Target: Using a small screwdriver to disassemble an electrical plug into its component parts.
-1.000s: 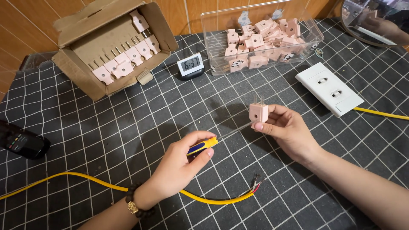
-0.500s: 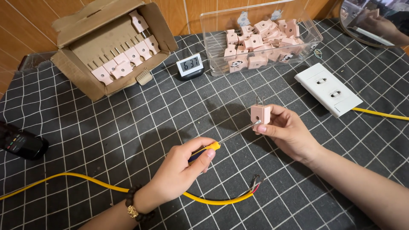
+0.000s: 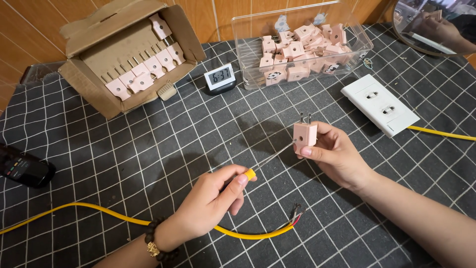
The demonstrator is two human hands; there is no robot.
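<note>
While boxed, pink plugs (image 3: pixel 297 52) in clear tub (image 3: pixel 248 44).

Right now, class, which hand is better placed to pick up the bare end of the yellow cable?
Left hand: it hovers just beside the yellow cable's bare end; the right hand holds the pink plastic plug farther away.

Matt pink plastic plug (image 3: pixel 305 134), shiny metal prongs (image 3: pixel 304 118); checked cloth (image 3: pixel 148 149) underneath.
</note>
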